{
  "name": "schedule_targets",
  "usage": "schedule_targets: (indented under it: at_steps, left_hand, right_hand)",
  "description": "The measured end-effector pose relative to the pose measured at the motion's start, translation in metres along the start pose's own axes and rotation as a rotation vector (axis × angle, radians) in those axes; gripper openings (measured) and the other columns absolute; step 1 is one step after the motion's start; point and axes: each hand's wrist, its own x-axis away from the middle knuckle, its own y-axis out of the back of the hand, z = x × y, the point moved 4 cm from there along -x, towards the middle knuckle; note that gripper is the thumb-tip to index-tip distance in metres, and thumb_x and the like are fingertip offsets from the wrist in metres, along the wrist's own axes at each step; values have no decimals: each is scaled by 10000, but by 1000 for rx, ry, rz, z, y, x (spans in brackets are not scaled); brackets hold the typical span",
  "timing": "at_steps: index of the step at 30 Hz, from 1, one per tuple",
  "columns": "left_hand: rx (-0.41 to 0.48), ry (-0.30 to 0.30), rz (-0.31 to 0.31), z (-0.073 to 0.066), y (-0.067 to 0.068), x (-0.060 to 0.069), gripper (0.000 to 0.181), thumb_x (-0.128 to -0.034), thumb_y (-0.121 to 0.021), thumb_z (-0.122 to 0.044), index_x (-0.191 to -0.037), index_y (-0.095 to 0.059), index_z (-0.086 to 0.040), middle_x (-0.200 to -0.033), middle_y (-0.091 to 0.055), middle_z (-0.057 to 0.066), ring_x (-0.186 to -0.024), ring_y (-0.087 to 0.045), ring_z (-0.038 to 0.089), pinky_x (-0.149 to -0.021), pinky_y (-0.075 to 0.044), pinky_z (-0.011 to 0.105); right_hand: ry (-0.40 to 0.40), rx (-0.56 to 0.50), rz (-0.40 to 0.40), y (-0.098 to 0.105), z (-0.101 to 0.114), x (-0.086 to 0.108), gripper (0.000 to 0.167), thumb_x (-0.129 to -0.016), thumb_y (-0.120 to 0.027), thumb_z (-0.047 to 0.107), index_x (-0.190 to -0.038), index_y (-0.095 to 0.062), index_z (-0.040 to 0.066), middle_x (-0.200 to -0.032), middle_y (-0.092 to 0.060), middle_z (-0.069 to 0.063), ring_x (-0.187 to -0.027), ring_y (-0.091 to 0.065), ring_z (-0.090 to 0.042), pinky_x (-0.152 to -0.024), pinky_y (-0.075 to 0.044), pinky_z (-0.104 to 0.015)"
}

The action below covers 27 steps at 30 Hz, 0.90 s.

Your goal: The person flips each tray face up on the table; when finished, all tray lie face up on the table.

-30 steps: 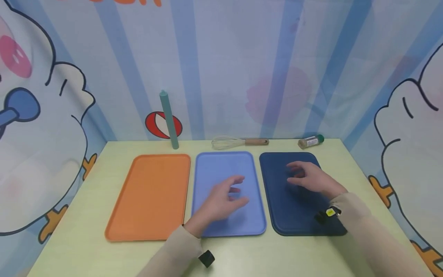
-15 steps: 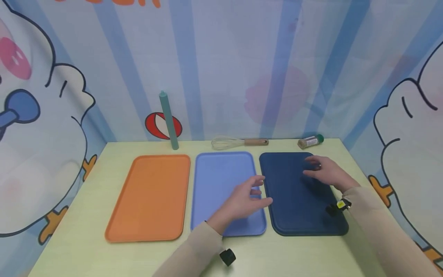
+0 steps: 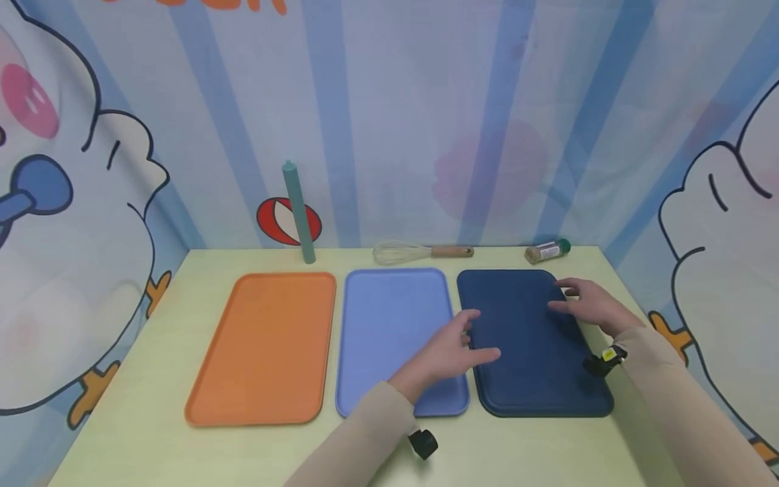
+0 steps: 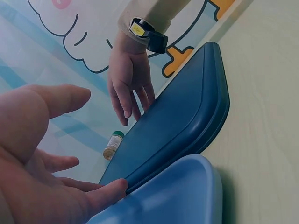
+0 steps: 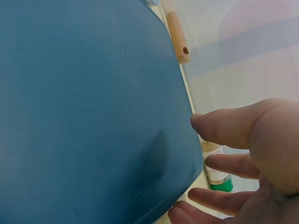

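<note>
A dark navy tray (image 3: 523,345) lies at the right of the row, with nothing on it. My left hand (image 3: 445,353) hovers over the gap between it and the light blue tray (image 3: 389,304), thumb and fingers spread apart and holding nothing. Over the navy tray's right edge is my right hand (image 3: 593,304), its fingers loosely bent with nothing between them. In the left wrist view, the left fingers show near the navy tray's near side (image 4: 187,121); whether they touch it I cannot tell. The right wrist view shows the right fingers (image 5: 224,126) beside the tray's corner.
An orange tray (image 3: 262,352) lies at the left. Along the back edge of the pale table (image 3: 152,379) are an upright green stick (image 3: 297,213), a whisk with a wooden handle (image 3: 450,251) and a green-capped spice jar (image 3: 546,251). A printed cloth backdrop (image 3: 395,122) stands behind.
My left hand has moved right, from over the light blue tray to the gap beside the navy tray. The right hand has moved right, from above the navy tray to its right edge.
</note>
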Motion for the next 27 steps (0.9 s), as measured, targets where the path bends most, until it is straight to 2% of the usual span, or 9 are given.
schedule_targets:
  at_steps: [5,13,27]
  left_hand:
    - [-31,31,-33,-3,-4,-8,816,-947,-778,-442,-1625,-380,-226,-1661,-409,17,-1480,-467,313,-1127,-470,509]
    - [-70,93,-59,-6,-7,-13,821,-928,-802,-438,-1615,-393,-250,-1655,-422,25,-1518,-408,262,-1154,-435,522]
    - [-74,99,-50,-11,-8,-18,791,-927,-807,-415,-1596,-427,-235,-1640,-445,38,-1499,-434,266,-1142,-450,514]
  right_hand:
    - [-15,-9,22,0,-5,-1,734,-1074,-594,266,-1584,-256,-139,-1565,-243,-478,-1442,-279,-636,-1123,-365,-707]
    - [-31,-65,56,2,-8,-3,756,-1084,-581,275,-1600,-209,-135,-1573,-244,-472,-1443,-311,-620,-1105,-438,-650]
    - [-31,-139,58,1,-8,-3,775,-1079,-591,300,-1624,-202,-90,-1596,-227,-454,-1463,-296,-613,-1126,-397,-682]
